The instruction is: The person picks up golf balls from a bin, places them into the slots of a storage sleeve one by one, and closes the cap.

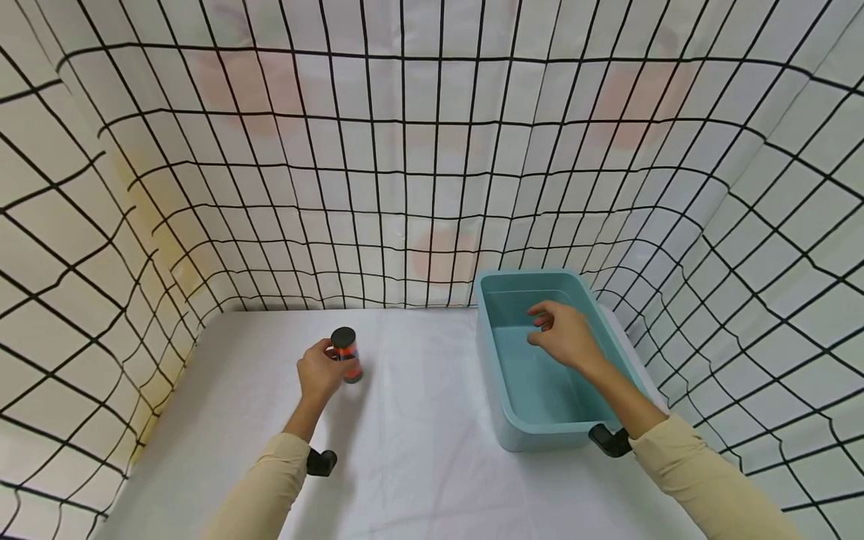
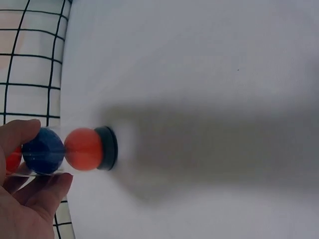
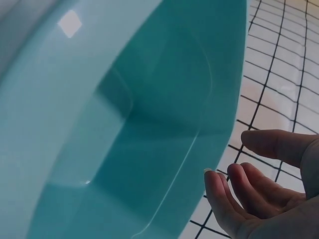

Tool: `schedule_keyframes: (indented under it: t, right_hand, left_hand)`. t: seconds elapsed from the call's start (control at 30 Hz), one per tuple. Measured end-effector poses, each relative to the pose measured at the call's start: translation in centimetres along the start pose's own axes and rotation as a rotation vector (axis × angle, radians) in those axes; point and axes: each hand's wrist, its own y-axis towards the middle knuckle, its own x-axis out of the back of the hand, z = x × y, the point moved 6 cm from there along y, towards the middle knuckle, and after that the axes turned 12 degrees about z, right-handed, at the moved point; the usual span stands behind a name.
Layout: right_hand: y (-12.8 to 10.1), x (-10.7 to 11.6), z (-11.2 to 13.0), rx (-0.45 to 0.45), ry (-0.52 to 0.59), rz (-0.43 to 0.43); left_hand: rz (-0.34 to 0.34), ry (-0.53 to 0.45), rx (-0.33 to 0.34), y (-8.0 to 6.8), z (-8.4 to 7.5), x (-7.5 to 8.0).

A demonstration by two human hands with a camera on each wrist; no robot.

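Observation:
My left hand [image 1: 322, 370] grips a clear ball tube [image 1: 348, 354] with dark caps, thumb on one side and fingers on the other. Inside it, the left wrist view shows a blue ball [image 2: 44, 151], an orange ball [image 2: 83, 149] by the end cap, and part of a red one behind the hand. The tube stands roughly upright over the white table; I cannot tell whether its base touches. Over the teal bin [image 1: 502, 375] hovers my right hand [image 1: 563, 335], fingers loosely bent, thumb apart, holding nothing.
Black wire mesh [image 1: 421, 172] closes off the back and both sides, with white sheeting behind it. A white cloth [image 1: 418, 420] covers the table. The bin's tall walls stand at the right, close to the side mesh. Each wrist carries a small black camera [image 1: 321, 462].

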Motion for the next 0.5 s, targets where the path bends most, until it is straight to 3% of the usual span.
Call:
schedule_keyframes:
  t: [0.2,0.37,0.5]
  right_hand:
    - [0.0,-0.1,-0.8,-0.021,-0.008,0.008]
    - [-0.1,-0.3,-1.2,-0.044,-0.014,0.016]
    - [-0.2,-0.4,-1.5,-0.043,-0.019,0.003]
  left_hand:
    - [0.013,-0.011,0.007,-0.1,0.1,-0.3]
    - [0.097,0.021,0.023,-0.3,0.1,-0.5]
    - [0.155,0.104,0.001,-0.5,-0.2,0.5]
